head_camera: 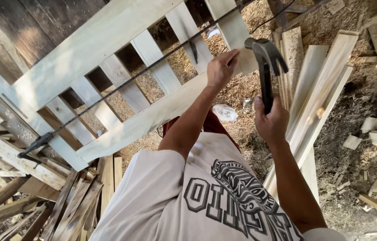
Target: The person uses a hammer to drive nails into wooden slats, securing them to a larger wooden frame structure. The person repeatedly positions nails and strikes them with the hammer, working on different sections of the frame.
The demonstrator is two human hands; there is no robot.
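Note:
My right hand (271, 121) grips the black handle of a claw hammer (265, 58), its head raised above the wood. My left hand (221, 68) rests on a pale slat (235, 31) of a wooden slatted frame (108, 40), thumb and forefinger pinched on what looks like a small nail, barely visible. The hammer head hangs just right of those fingers. A long black bar clamp (121, 85) runs diagonally across the frame's slats.
Loose pale planks (318, 89) lean at the right of the frame. Sawdust and shavings (353, 102) cover the ground, with small offcuts (370, 123) and a clear plastic bag (225, 112). A pile of scrap boards (41, 201) lies at the lower left.

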